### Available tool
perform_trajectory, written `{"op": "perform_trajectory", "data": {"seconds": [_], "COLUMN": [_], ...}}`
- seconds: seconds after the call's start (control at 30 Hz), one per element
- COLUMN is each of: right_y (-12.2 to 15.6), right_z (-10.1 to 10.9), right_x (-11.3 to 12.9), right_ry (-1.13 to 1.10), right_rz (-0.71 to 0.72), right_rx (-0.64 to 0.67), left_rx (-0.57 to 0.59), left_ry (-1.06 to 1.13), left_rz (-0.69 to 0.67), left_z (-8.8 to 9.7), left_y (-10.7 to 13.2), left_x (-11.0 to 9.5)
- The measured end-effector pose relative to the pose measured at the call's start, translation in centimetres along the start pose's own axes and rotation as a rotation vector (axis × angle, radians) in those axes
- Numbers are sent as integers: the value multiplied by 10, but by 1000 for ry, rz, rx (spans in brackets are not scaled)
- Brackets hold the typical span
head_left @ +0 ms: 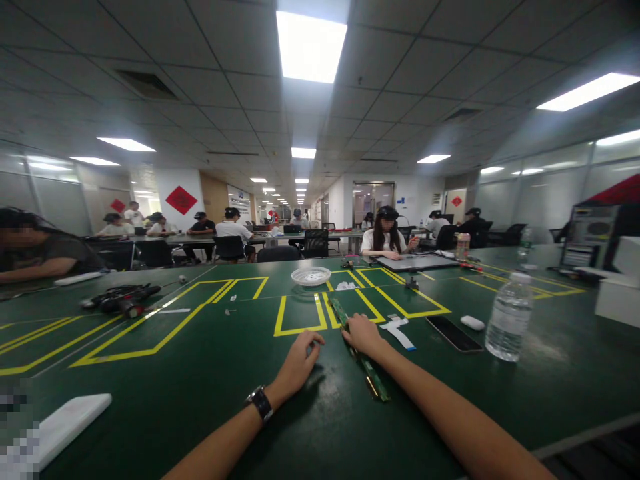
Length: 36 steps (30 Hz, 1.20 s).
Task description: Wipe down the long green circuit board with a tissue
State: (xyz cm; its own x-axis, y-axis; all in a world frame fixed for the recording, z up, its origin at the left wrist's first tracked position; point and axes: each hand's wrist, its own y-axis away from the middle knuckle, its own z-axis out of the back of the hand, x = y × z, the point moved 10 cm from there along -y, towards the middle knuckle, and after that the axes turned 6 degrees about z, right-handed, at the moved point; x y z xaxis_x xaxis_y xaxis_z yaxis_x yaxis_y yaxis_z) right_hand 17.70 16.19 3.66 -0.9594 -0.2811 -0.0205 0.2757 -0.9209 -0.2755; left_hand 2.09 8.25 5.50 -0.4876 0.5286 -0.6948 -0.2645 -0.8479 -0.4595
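Note:
My right hand (364,335) is closed over a long, narrow green circuit board (374,381), which runs from beyond my fingers back under my palm. Part of the board is covered by that hand. To its left, my left hand (300,360) hovers or rests near the green tabletop (235,387), fingers loosely bent and apart, with nothing seen in them. It wears a black-strapped watch (260,403). Just right of the board lies a white flat ribbon cable (400,335) with a blue end. A white round basket (311,276) stands beyond the hands.
Yellow tape (300,331) marks outlines on the table. On the right are a black phone (454,333), a white earphone case (472,323) and a water bottle (509,319). Black tools with cords (123,299) lie at left. A person (385,240) sits across the table.

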Motion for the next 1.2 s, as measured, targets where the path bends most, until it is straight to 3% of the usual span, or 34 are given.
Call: {"op": "perform_trajectory", "data": {"seconds": [0.27, 0.43, 0.57, 0.7, 0.77, 0.83, 0.9, 0.97, 1.1, 1.2], "right_y": [-4, 4, 23, 52, 64, 66, 54, 35, 13, 29], "right_z": [5, 27, 45, 60, 67, 73, 77, 77, 51, 16], "right_x": [5, 42, 88, 137, 150, 145, 120, 71, -69, -168], "right_ry": [-43, -89, -124, -132, -139, -131, -99, -63, 2, -5], "right_rz": [28, 149, 326, 632, 754, 781, 697, 503, 1, -391], "right_rx": [-3, -59, -111, -170, -205, -240, -273, -308, -217, -48], "left_rx": [76, 64, -48, -277, -355, -377, -352, -307, -269, -266], "left_ry": [111, 315, 542, 669, 711, 768, 835, 889, 939, 958], "left_rz": [149, 348, 436, 491, 503, 492, 477, 469, 477, 511], "left_z": [-10, -9, -2, 17, 25, 28, 26, 23, 16, 10], "left_y": [-3, -6, -6, 0, 4, 6, 5, 4, 4, 5], "left_x": [25, 52, 69, 82, 84, 81, 75, 69, 63, 68]}}
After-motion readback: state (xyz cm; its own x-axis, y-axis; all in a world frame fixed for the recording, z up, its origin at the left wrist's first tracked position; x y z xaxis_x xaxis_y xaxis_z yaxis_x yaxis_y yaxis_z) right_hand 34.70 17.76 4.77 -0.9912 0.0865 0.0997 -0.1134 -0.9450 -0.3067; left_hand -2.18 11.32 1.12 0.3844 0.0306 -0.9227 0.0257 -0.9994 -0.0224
